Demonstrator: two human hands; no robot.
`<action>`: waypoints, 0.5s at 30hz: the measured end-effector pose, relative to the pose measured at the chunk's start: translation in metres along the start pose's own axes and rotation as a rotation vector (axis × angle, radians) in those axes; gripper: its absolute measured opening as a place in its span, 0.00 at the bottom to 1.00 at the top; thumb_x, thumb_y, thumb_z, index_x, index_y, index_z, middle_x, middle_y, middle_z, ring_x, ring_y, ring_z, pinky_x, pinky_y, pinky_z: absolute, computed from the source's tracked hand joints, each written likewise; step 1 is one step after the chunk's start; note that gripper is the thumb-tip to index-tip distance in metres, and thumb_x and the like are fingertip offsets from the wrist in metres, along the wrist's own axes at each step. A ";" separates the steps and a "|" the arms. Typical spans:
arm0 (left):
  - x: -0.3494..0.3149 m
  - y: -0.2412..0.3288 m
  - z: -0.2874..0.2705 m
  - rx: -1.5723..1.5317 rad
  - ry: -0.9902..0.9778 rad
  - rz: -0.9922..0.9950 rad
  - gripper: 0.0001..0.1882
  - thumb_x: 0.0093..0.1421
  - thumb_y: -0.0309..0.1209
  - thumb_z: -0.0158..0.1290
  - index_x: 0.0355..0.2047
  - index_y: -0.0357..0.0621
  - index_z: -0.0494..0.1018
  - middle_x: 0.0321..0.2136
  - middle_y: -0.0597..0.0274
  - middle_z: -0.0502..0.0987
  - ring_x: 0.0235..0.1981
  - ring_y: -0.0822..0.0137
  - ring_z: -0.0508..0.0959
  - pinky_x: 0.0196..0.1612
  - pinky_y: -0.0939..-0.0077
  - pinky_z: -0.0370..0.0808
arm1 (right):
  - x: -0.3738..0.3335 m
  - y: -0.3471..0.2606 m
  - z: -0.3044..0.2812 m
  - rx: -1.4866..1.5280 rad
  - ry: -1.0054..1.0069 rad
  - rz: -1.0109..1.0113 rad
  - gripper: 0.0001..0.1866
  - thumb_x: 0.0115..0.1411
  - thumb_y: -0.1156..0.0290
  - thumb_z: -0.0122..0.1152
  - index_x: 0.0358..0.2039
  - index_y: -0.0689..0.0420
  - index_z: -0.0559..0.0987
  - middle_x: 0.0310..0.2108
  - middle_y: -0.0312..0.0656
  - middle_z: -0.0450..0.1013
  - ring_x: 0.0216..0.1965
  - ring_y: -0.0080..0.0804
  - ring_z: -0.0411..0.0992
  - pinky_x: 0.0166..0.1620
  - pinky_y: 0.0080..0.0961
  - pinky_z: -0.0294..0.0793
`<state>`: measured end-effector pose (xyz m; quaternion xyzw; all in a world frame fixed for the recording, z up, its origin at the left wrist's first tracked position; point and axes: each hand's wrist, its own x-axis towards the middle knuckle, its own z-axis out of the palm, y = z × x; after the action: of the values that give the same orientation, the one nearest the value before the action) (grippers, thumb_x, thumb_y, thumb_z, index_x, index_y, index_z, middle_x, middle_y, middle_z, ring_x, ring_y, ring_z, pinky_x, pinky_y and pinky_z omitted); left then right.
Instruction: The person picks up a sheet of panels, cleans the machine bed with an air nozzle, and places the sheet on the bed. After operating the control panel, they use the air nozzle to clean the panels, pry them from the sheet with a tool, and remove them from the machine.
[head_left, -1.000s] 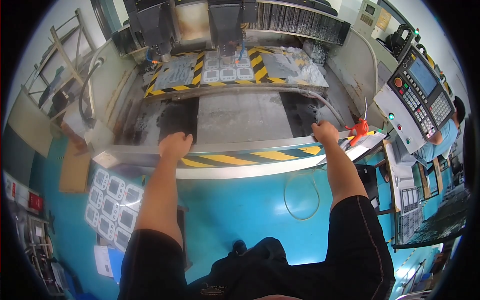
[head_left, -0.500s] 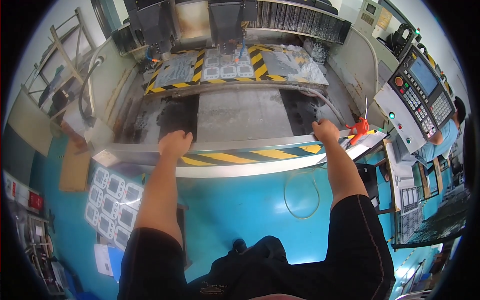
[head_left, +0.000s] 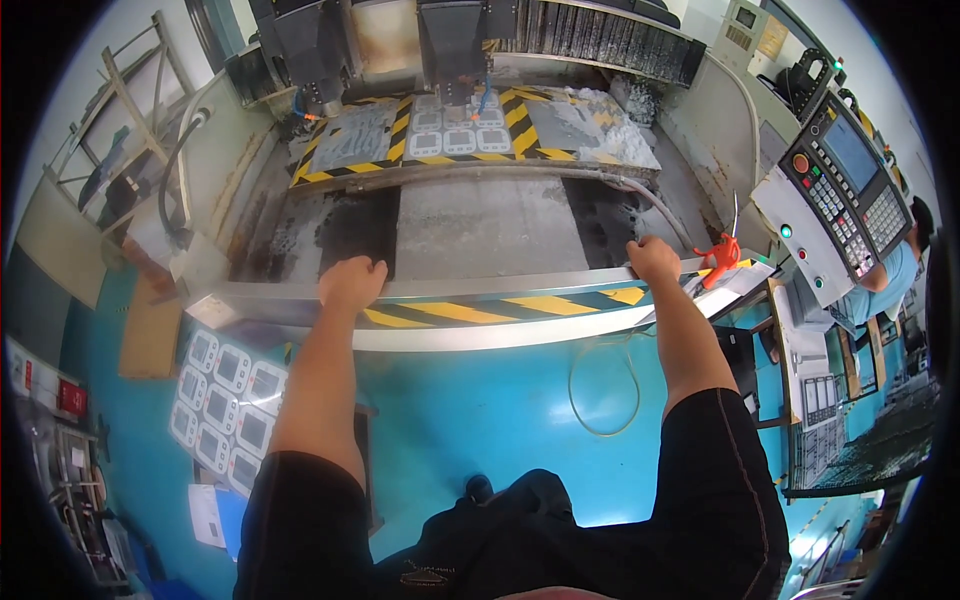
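Observation:
My left hand (head_left: 352,283) is closed over the top edge of a long metal front panel (head_left: 510,288) with yellow and black stripes, on the open front of a large machine. Farther right, my right hand (head_left: 655,259) grips the same edge, its fingers curled over the inner side. Close to it, an orange air blow gun (head_left: 718,262) with a thin nozzle rests at the panel's right end. Beyond the panel lies the machine bed (head_left: 480,225). On its striped worktable (head_left: 345,172) sits a sheet of pale, rounded-square panels (head_left: 460,141) with grey windows, under the dark spindle heads (head_left: 447,50).
A control console (head_left: 840,180) with a screen and lit buttons stands at the right, with a person in a blue shirt (head_left: 893,272) behind it. Another panel sheet (head_left: 228,405) lies at the lower left. A looped hose (head_left: 571,390) hangs above the blue floor (head_left: 450,420).
Both hands keep their grip on the panel edge. The view has shifted only very slightly; nothing else has visibly moved.

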<state>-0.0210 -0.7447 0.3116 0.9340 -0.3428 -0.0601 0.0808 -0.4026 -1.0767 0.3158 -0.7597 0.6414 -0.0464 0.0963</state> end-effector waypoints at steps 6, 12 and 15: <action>0.001 -0.001 0.002 0.005 -0.007 0.000 0.25 0.64 0.54 0.44 0.38 0.51 0.82 0.40 0.54 0.83 0.46 0.50 0.80 0.51 0.56 0.75 | 0.001 0.001 0.002 0.001 0.010 0.000 0.24 0.59 0.51 0.51 0.46 0.49 0.85 0.48 0.46 0.80 0.51 0.43 0.77 0.58 0.37 0.72; 0.000 0.005 -0.007 0.025 -0.067 -0.020 0.24 0.65 0.52 0.44 0.44 0.51 0.81 0.45 0.56 0.82 0.49 0.52 0.80 0.53 0.58 0.74 | -0.001 -0.001 -0.001 -0.004 0.009 0.005 0.24 0.59 0.51 0.51 0.46 0.49 0.85 0.48 0.46 0.80 0.51 0.43 0.77 0.58 0.37 0.72; -0.004 0.007 -0.010 0.024 -0.061 -0.025 0.24 0.65 0.52 0.44 0.44 0.51 0.82 0.45 0.56 0.82 0.49 0.52 0.80 0.53 0.58 0.74 | -0.004 0.000 -0.004 0.002 0.018 0.006 0.23 0.59 0.51 0.51 0.46 0.49 0.85 0.48 0.45 0.80 0.52 0.43 0.77 0.58 0.37 0.72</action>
<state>-0.0267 -0.7461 0.3234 0.9369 -0.3339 -0.0853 0.0583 -0.4041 -1.0734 0.3201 -0.7571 0.6446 -0.0538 0.0914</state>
